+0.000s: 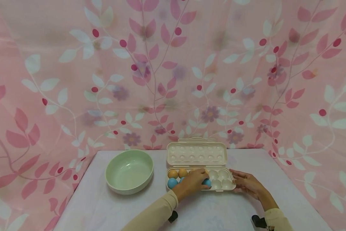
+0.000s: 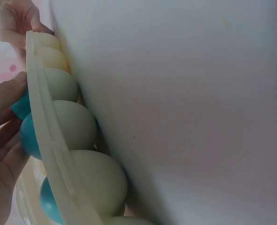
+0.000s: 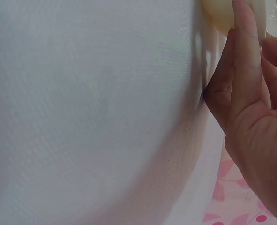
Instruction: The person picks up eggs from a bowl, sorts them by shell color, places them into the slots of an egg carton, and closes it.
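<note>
A cream egg carton [image 1: 194, 190] lies with its lid [image 1: 197, 154] swung back. Orange eggs [image 1: 173, 174] sit in its back row and blue eggs [image 1: 173, 183] in the front row; several cups at the right are bare. My left hand [image 1: 192, 181] reaches over the middle of the carton, covering some eggs. Its thumb and fingers pinch a blue egg [image 2: 20, 106] at a front-row cup. At the carton's right end, my right hand [image 1: 249, 184] holds the edge, with the thumb near the rim and the fingers [image 3: 246, 56] along the end and underside.
A pale green bowl [image 1: 129, 173] stands left of the carton on the white-covered table [image 1: 213, 211]. Behind the table and at both sides hangs a pink floral cloth [image 1: 190, 80].
</note>
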Available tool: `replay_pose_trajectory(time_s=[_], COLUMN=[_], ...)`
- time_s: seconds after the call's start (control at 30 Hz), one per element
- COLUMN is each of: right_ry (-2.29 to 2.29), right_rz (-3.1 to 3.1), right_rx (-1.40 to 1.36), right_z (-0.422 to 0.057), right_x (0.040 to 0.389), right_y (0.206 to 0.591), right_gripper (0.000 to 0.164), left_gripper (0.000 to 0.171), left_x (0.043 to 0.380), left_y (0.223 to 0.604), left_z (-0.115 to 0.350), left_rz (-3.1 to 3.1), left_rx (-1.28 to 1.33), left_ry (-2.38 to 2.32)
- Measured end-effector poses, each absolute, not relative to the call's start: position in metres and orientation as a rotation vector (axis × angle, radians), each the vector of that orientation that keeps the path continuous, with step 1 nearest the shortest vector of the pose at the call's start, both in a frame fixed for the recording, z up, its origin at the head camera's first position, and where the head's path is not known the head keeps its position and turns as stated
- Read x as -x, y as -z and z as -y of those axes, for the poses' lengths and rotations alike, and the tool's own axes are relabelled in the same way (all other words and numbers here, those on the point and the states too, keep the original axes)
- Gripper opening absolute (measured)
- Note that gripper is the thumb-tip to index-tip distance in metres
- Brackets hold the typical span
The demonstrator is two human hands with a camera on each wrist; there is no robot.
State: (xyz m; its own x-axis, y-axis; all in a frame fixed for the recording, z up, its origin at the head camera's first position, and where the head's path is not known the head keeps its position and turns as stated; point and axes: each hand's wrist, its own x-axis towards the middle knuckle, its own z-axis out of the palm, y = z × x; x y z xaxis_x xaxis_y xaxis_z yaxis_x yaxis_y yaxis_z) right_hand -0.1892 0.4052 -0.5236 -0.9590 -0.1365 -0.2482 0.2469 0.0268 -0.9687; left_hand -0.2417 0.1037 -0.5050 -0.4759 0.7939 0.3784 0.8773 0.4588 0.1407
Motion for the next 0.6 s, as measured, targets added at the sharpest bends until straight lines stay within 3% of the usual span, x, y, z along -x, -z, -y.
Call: replay_pose_trajectory(time_s=[0.6], right_ry=[2.014], right_rz=[-2.058], right_rx=[-0.126], right_z=[-0.4042], right_x=[0.1892], right_y=[0.5236], right_gripper=[0.064], left_gripper=[0.009], left_x=[0.2439], left_y=[0.5062], left_z=[-0.0986], left_rz=[2.378], left_rx=[1.478], left_ry=[0.48])
